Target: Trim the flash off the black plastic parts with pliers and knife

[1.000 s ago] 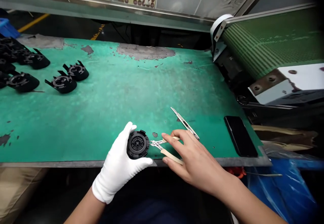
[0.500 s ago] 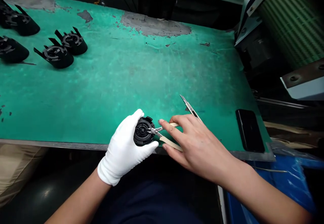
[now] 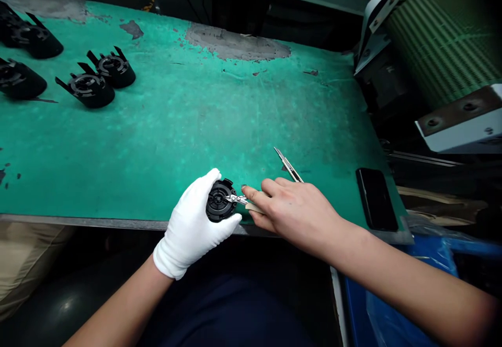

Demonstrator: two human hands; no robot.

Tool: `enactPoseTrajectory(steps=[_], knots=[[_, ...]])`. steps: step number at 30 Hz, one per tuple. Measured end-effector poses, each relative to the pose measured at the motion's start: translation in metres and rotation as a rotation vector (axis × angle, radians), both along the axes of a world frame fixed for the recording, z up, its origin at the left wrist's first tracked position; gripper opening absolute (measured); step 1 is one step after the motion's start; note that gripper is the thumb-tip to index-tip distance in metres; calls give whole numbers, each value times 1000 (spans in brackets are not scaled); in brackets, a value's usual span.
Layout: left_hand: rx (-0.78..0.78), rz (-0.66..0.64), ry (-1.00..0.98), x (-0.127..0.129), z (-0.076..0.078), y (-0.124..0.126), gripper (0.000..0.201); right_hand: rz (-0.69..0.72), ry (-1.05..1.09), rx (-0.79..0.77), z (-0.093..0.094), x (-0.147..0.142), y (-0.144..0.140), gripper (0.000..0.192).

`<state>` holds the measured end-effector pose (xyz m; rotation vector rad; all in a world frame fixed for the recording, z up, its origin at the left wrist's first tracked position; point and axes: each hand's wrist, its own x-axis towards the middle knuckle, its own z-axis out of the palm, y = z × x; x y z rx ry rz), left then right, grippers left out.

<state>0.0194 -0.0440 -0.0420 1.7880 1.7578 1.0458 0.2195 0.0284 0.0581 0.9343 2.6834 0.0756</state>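
Observation:
My left hand (image 3: 191,220), in a white glove, grips a round black plastic part (image 3: 220,208) near the table's front edge. Its ribbed, circular face points up toward me. In my bare right hand (image 3: 292,208) is a pair of nippers (image 3: 254,208) with cream handles, squeezed nearly together. The metal jaws reach over the right side of the black part's face; whether they bite on anything is too small to tell. Just beyond my right knuckles lies a utility knife (image 3: 289,165), blade pointing away to the left, its rear end hidden by the hand.
Several black cylindrical parts with upright prongs (image 3: 92,89) stand at the left of the green table (image 3: 188,127). A black phone (image 3: 376,199) lies near the right edge. Machinery with a green ribbed belt (image 3: 447,43) rises at the right, above a blue plastic-lined container (image 3: 427,263).
My right hand has closed the nippers' handles, which were spread apart, and the jaws have moved slightly left over the black part. The whole view has shifted a little.

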Motion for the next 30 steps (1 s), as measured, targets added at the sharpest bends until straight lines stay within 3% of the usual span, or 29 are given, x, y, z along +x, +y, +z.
enactPoseTrajectory(steps=[9,14,25,30], knots=[[6,18,6,1,-1,-1,87,-143,190,-7,-14,21,-2,49],[-19,19,-28,1,-1,-1,86,-104,223,-59,-12,13,-11,53],[26,-3,-66,3,6,1,75,-57,59,76,1,-9,-15,43],[6,7,-62,3,4,1,77,-50,32,57,0,-10,-11,35]])
